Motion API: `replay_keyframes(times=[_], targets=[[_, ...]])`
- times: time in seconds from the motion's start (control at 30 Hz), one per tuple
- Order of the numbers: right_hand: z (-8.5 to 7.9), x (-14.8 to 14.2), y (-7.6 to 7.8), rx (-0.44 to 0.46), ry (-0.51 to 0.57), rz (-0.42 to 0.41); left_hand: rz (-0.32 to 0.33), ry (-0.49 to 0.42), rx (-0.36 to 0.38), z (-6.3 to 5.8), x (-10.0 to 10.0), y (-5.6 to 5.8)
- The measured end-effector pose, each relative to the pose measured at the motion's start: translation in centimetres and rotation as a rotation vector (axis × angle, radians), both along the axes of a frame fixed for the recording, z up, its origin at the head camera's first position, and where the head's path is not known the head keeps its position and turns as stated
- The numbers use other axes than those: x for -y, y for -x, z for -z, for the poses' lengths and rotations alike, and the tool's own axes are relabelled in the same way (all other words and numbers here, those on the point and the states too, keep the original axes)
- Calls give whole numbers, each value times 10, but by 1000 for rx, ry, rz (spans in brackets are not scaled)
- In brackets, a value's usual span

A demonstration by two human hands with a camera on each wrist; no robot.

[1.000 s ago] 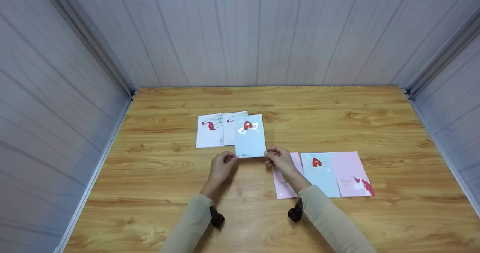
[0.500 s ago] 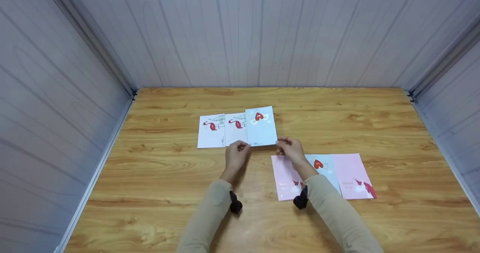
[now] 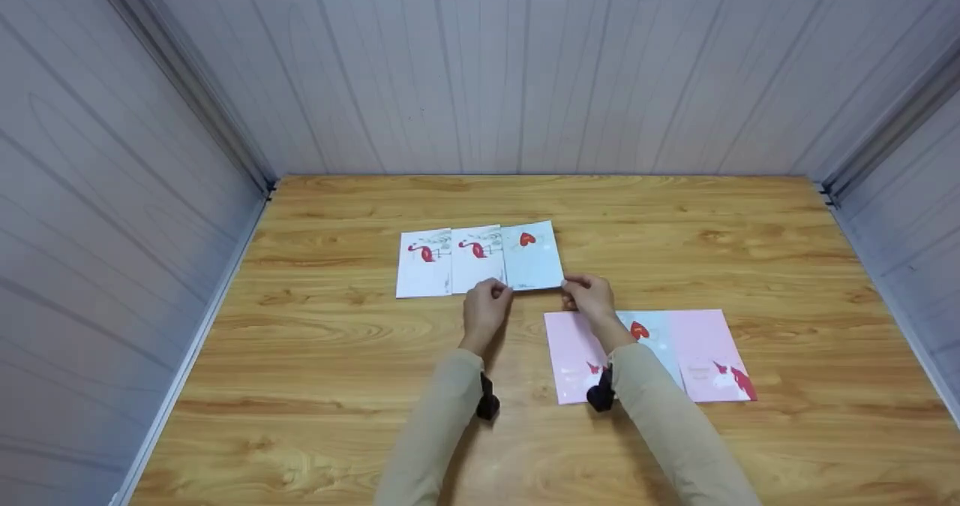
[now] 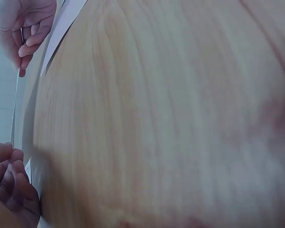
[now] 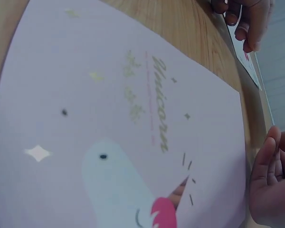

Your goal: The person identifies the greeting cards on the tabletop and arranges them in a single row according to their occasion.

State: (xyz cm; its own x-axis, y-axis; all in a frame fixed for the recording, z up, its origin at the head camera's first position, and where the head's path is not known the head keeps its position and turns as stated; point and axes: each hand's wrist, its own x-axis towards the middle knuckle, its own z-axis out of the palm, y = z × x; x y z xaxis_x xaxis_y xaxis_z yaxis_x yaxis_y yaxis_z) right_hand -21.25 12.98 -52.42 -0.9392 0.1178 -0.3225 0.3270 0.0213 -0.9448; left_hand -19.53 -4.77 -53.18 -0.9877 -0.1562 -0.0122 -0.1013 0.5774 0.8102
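A light blue card with a red heart (image 3: pixel 534 264) is held by its near edge in the head view. My left hand (image 3: pixel 484 307) pinches its near left corner between thumb and fingers, while my right hand (image 3: pixel 590 296) pinches the near right corner. Directly left of it lie two white flamingo cards (image 3: pixel 424 275) side by side, the closer one meeting its left edge. In the left wrist view the held card shows edge-on as a thin line between both hands. Below my right forearm lies a pink unicorn card (image 5: pixel 109 95), partly covered by the arm in the head view.
Right of that pink card lie another light blue heart card (image 3: pixel 656 348) and a second pink unicorn card (image 3: pixel 705 341), forming a lower row. The wooden table (image 3: pixel 300 386) ends at pale panel walls (image 3: pixel 480 78) at the back and both sides.
Both hands carried the heart card rightward and away from the overlapped flamingo card, then lowered it beside that card. The second flamingo card's picture is now uncovered.
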Motion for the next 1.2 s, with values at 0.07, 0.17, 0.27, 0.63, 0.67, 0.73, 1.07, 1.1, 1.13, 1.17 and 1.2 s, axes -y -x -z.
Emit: replay_keyframes(times=[0.07, 0.17, 0.27, 0.63, 0.67, 0.73, 1.07, 1.1, 1.13, 1.17, 1.2], targets=[[1, 0, 1, -15, -2, 11, -4, 30, 15, 0, -1, 1], [2, 0, 3, -18, -12, 20, -16, 64, 37, -1, -3, 3], [1, 0, 3, -10, -37, 18, -27, 80, 56, -1, -4, 5], [4, 3, 7, 20, -99, 16, -26, 82, 101, -4, -4, 8], [4, 3, 7, 22, -104, 9, -26, 83, 107, -4, -4, 8], [3, 3, 8, 24, -108, 1, -26, 87, 117, -5, -4, 9], [2, 2, 7, -4, -107, -41, -28, 155, 91, -5, -4, 9], [2, 2, 7, -5, -108, -42, -26, 162, 88, -5, -4, 9], [2, 2, 7, -3, -107, -41, -25, 157, 93, -5, -4, 9], [2, 2, 7, 0, -106, -40, -24, 154, 99, -5, -5, 9], [2, 2, 7, 3, -106, -39, -24, 150, 107, -5, -5, 10]])
